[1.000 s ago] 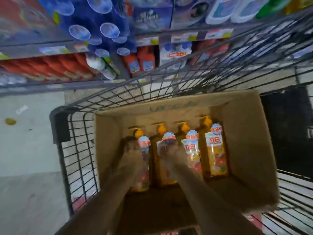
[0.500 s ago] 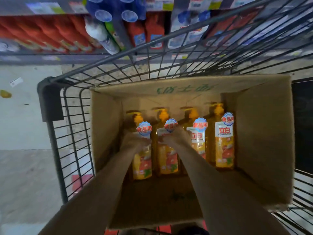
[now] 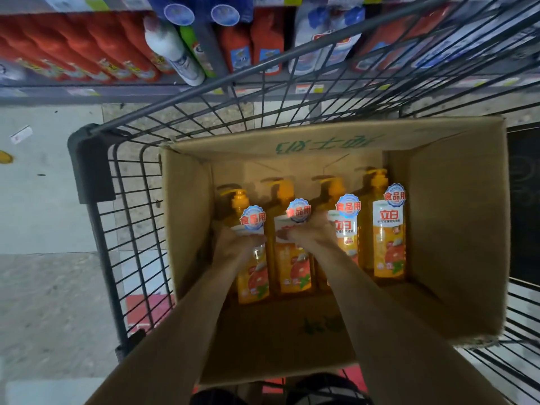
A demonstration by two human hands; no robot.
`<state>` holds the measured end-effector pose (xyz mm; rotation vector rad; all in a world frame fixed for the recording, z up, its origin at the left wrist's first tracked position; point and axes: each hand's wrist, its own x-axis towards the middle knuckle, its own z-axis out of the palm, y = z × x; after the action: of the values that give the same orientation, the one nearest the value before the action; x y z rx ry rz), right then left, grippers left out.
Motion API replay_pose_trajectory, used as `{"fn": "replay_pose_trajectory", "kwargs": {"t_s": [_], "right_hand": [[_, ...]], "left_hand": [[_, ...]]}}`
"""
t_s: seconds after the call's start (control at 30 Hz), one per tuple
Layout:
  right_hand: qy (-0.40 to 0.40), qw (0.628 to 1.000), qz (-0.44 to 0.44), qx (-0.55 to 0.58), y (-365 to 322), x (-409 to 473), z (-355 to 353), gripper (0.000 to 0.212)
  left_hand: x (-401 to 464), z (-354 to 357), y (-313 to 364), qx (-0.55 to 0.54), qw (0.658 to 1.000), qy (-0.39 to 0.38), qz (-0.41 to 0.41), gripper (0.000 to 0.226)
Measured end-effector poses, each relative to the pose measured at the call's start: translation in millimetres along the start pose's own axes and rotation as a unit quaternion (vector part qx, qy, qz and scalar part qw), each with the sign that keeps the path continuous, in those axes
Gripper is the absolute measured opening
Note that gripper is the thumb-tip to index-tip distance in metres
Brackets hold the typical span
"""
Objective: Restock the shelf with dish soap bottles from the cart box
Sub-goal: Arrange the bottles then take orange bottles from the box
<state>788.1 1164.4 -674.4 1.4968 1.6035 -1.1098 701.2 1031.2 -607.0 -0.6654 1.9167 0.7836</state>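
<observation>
The left hand (image 3: 233, 244) wraps round the shoulder of the leftmost dish soap bottle (image 3: 252, 258), fingers curled over the top of its label. The right hand (image 3: 312, 233) closes on the second bottle (image 3: 292, 258) at the same height, thumb side across the label; the far fingers are hidden behind the bottle, so how fully they circle it cannot be told. Both forearms reach in from the near side of the cardboard box (image 3: 455, 229).

Four orange pump bottles stand upright in a row against the box's far wall, pump heads up. The third bottle (image 3: 346, 229) is just beside the right hand, and the fourth bottle (image 3: 388, 235) stands free at the right end. The near half of the box floor is bare cardboard.

Each held bottle's long axis runs vertical, so the lift should go straight up, clear of the box walls. The shelf (image 3: 263, 92) lies ahead, beyond the wire shopping cart (image 3: 90, 168), already lined with red and blue cleaner bottles. Each hand sits directly on its own bottle, so neither needs to reach further before pulling up.
</observation>
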Motion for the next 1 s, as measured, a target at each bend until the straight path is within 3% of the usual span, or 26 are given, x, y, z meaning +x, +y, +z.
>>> {"fn": "replay_pose_trajectory", "kwargs": {"t_s": [0.07, 0.13, 0.17, 0.23, 0.3, 0.5, 0.6, 0.73, 0.8, 0.9, 1.0], "right_hand": [[-0.026, 0.999, -0.020, 0.037, -6.2, -20.4, -13.1, 0.089], [-0.072, 0.994, -0.038, 0.069, -5.3, -29.1, -26.0, 0.041], [-0.094, 0.990, -0.055, 0.089, -2.8, -31.7, -32.2, 0.035], [-0.125, 0.983, -0.079, 0.112, 6.5, -38.4, -38.7, 0.045], [-0.128, 0.980, -0.079, 0.127, 19.8, -43.1, -37.2, 0.072], [-0.125, 0.974, -0.072, 0.174, 39.0, -57.4, -29.7, 0.123], [-0.097, 0.974, -0.094, 0.180, 42.6, -70.1, -31.4, 0.114], [-0.033, 0.962, -0.131, 0.237, 48.8, -94.3, -40.6, 0.116], [-0.026, 0.956, -0.149, 0.251, 40.9, -104.7, -54.9, 0.115], [0.002, 0.942, -0.199, 0.271, 32.5, -125.7, -77.9, 0.096], [0.027, 0.929, -0.237, 0.284, 31.5, -156.6, -96.0, 0.092]], "left_hand": [[-4.7, 0.5, -7.0, -0.005, 0.999, 0.026, 0.024, 0.065], [-15.5, -2.5, -9.0, -0.005, 0.999, 0.039, 0.037, 0.082], [-18.5, -4.3, -12.7, -0.003, 0.998, 0.040, 0.051, 0.090], [-30.5, -9.8, -19.6, 0.003, 0.996, 0.033, 0.078, 0.098], [-37.7, -15.1, -27.7, 0.010, 0.996, 0.012, 0.086, 0.106], [-38.8, -20.6, -26.2, 0.042, 0.997, -0.007, 0.066, 0.118], [-47.5, -21.4, -31.8, 0.026, 0.996, -0.007, 0.091, 0.112], [-71.3, -29.4, -39.3, 0.018, 0.986, -0.008, 0.164, 0.079], [-81.8, -33.2, -31.1, 0.002, 0.983, 0.009, 0.184, 0.085], [-100.0, -39.6, -16.3, -0.017, 0.973, 0.003, 0.232, 0.098], [-126.7, -53.1, -4.2, -0.033, 0.962, -0.010, 0.272, 0.088]]}}
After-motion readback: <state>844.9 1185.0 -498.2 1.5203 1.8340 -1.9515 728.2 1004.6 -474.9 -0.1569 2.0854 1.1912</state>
